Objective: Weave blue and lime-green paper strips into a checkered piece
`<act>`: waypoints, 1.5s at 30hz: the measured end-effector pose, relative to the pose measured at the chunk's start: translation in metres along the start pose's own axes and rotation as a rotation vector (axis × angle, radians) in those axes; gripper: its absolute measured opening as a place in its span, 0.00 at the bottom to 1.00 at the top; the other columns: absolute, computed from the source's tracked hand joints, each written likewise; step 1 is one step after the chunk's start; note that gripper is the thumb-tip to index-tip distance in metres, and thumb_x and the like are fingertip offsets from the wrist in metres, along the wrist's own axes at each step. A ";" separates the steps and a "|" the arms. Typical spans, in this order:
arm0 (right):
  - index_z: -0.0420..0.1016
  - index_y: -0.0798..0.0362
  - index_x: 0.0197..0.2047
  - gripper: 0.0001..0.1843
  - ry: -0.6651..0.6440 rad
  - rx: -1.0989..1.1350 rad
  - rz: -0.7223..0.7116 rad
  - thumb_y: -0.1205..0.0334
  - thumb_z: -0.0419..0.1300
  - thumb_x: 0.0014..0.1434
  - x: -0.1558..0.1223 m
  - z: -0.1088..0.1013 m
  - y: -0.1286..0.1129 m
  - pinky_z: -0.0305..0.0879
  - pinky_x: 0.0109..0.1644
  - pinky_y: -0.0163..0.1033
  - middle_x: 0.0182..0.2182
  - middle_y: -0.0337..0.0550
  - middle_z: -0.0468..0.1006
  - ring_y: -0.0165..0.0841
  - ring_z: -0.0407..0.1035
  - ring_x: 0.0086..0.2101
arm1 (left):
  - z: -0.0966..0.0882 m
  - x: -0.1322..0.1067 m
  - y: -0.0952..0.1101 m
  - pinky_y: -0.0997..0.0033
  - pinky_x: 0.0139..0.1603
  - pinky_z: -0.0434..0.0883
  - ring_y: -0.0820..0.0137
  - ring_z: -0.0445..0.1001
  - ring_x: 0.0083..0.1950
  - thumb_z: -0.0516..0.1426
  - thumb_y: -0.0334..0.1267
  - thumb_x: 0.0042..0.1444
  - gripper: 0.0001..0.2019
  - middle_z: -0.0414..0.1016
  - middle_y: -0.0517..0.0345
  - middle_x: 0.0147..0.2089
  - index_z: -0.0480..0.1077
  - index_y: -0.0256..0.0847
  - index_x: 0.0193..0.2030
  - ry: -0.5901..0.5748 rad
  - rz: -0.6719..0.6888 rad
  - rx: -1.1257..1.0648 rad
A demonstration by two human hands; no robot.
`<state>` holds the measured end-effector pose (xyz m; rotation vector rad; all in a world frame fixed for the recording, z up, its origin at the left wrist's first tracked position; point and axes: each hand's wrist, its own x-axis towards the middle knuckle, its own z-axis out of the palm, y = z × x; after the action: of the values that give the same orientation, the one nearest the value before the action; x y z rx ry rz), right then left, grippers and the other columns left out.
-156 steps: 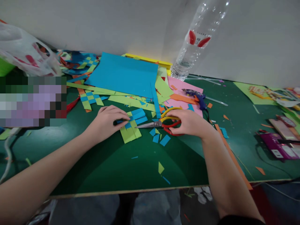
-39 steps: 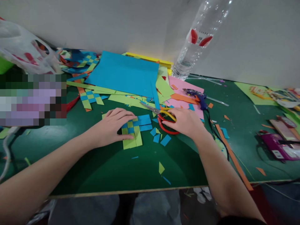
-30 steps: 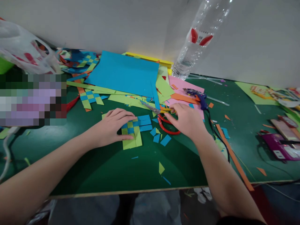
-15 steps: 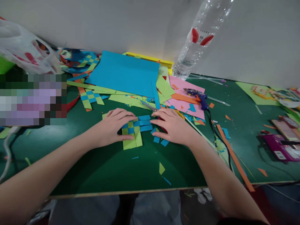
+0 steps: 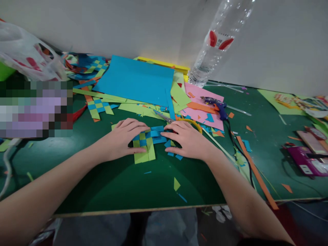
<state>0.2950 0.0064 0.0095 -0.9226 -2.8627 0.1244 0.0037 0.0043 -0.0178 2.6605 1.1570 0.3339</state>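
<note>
A small woven piece of blue and light-green paper strips (image 5: 146, 145) lies on the green table (image 5: 123, 184). My left hand (image 5: 120, 138) lies flat on its left side, fingers stretched over the weave. My right hand (image 5: 186, 140) rests palm down just right of it, fingertips touching the blue strip ends, holding nothing. The scissors (image 5: 179, 120) with red and yellow handles lie behind my right hand, partly hidden by it. Small blue and green offcuts (image 5: 176, 156) lie under and beside that hand.
A large blue sheet (image 5: 135, 80) and green, pink and orange paper lie behind. A clear plastic bottle (image 5: 217, 41) stands at the wall. A glue gun (image 5: 215, 104) lies right of the pink sheet. More woven pieces (image 5: 98, 107) and a plastic bag (image 5: 25, 54) sit left; purple packets (image 5: 304, 160) right.
My right hand has let go of the scissors, left them on the table and moved left, open, onto the blue strip ends. The left hand has stayed on the weave.
</note>
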 end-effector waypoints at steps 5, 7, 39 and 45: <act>0.71 0.53 0.63 0.30 0.001 0.000 -0.006 0.42 0.55 0.67 0.000 0.001 0.000 0.57 0.66 0.56 0.61 0.52 0.71 0.47 0.61 0.62 | -0.004 -0.001 0.004 0.47 0.64 0.61 0.52 0.62 0.67 0.54 0.61 0.63 0.33 0.65 0.47 0.67 0.58 0.47 0.69 0.099 0.069 0.000; 0.71 0.53 0.63 0.30 0.003 -0.003 -0.009 0.42 0.55 0.67 -0.001 0.001 0.001 0.57 0.66 0.56 0.60 0.52 0.71 0.47 0.61 0.62 | -0.006 -0.001 0.006 0.47 0.64 0.61 0.52 0.62 0.67 0.55 0.56 0.64 0.25 0.66 0.50 0.68 0.64 0.50 0.64 0.108 0.125 -0.007; 0.66 0.55 0.66 0.27 0.091 0.001 -0.102 0.50 0.52 0.70 0.002 -0.003 -0.004 0.57 0.66 0.52 0.63 0.48 0.72 0.42 0.63 0.60 | -0.011 0.001 0.013 0.50 0.61 0.66 0.56 0.70 0.62 0.54 0.42 0.67 0.14 0.71 0.49 0.63 0.69 0.47 0.58 0.185 0.195 -0.024; 0.59 0.54 0.71 0.30 0.061 0.023 -0.110 0.50 0.51 0.70 0.002 -0.003 -0.009 0.56 0.67 0.52 0.67 0.46 0.67 0.41 0.62 0.61 | -0.013 0.002 0.013 0.53 0.59 0.69 0.60 0.74 0.59 0.54 0.36 0.68 0.19 0.77 0.50 0.58 0.63 0.47 0.64 0.339 0.250 0.020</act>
<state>0.2886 0.0009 0.0133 -0.7496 -2.8409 0.1158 0.0101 -0.0017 -0.0017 2.8454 0.9078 0.8478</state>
